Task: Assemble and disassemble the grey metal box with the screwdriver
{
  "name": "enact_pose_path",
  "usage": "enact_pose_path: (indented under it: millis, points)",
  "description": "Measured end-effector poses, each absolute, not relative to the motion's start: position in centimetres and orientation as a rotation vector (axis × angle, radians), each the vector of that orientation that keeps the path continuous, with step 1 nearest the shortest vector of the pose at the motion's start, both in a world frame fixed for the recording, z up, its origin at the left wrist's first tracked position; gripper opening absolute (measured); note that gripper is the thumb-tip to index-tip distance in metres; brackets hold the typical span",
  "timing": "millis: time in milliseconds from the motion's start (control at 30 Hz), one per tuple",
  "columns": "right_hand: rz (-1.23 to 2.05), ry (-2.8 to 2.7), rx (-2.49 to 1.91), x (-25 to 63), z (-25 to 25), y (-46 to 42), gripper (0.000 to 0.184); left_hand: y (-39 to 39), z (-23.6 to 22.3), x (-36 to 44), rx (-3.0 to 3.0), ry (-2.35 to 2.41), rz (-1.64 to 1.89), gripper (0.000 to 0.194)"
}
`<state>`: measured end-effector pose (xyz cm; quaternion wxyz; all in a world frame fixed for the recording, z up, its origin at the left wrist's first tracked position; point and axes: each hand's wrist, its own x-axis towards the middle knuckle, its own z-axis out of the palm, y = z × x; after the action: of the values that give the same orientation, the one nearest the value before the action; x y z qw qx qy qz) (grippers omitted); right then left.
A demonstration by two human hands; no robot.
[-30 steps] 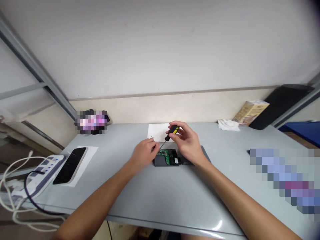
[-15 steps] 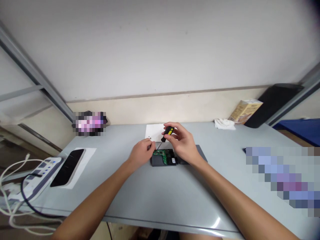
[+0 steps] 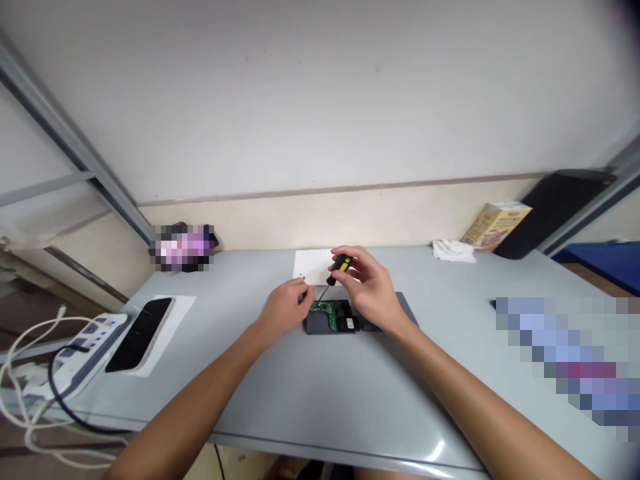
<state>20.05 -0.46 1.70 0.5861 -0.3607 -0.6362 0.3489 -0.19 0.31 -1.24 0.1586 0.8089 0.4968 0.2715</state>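
A black screwdriver with yellow marks (image 3: 341,268) is in my right hand (image 3: 373,287), its handle pinched between thumb and fingers. Its thin shaft slants down to the left, with the tip at the upper left of a green circuit board (image 3: 327,308). The board sits in an opened dark grey casing (image 3: 320,325) beside black parts. My left hand (image 3: 286,304) is closed at the casing's upper left corner. Something small and dark shows at its fingertips, too hidden to name. Part of another dark grey flat piece (image 3: 407,308) lies under and behind my right hand.
Behind the casing lies white paper (image 3: 313,261) with tiny dark bits on it. At the left are a phone (image 3: 141,333) on paper and a power strip (image 3: 83,353) with cables. A crumpled tissue (image 3: 454,251), a carton (image 3: 496,227) and a black speaker-like object (image 3: 555,210) stand back right.
The whole view has shifted slightly, so everything appears a little further right. Both hands, the screwdriver and the casing keep nearly the same arrangement.
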Motion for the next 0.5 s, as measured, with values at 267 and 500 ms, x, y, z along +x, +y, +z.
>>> enact_pose_path:
  millis: [267,500]
  points:
    - [0.804,-1.489,-0.84,20.07,1.48,-0.46,0.025,0.3,-1.19,-0.17,2.365,1.403,0.775,0.039]
    - [0.797,-1.506,-0.832,20.06,1.61,-0.5,0.024,0.23,-1.04,-0.19,2.369,1.408,0.76,0.038]
